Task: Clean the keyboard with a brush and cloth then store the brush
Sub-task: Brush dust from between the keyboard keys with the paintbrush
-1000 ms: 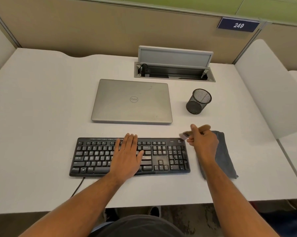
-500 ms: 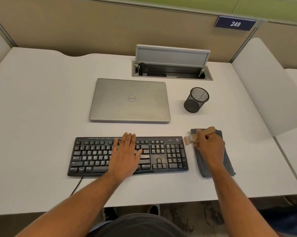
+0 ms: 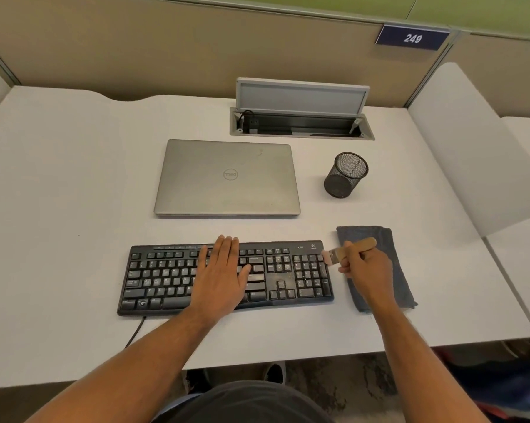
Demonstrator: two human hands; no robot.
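Note:
A black keyboard (image 3: 166,276) lies near the front of the white desk (image 3: 59,193). My left hand (image 3: 224,276) rests flat on its middle keys, fingers straight. My right hand (image 3: 366,270) grips a small wooden-handled brush (image 3: 361,244), whose bristles touch the keyboard's upper right corner by the number pad. Under that hand, a folded dark grey cloth (image 3: 401,288) lies just right of the keyboard. A black mesh cup (image 3: 346,175) stands behind the cloth, tilted in view, with nothing visible inside.
A shut silver laptop (image 3: 227,178) sits behind the keyboard. Further back is an open cable hatch (image 3: 300,123) with a raised lid. Beige partition walls enclose the desk, and a white divider (image 3: 471,154) bounds the right side. The keyboard's cable (image 3: 135,331) drops over the front edge.
My right hand drew back to the right over the cloth, then shifted left again, so the brush's bristles now touch the keyboard's right corner. My left hand stayed put.

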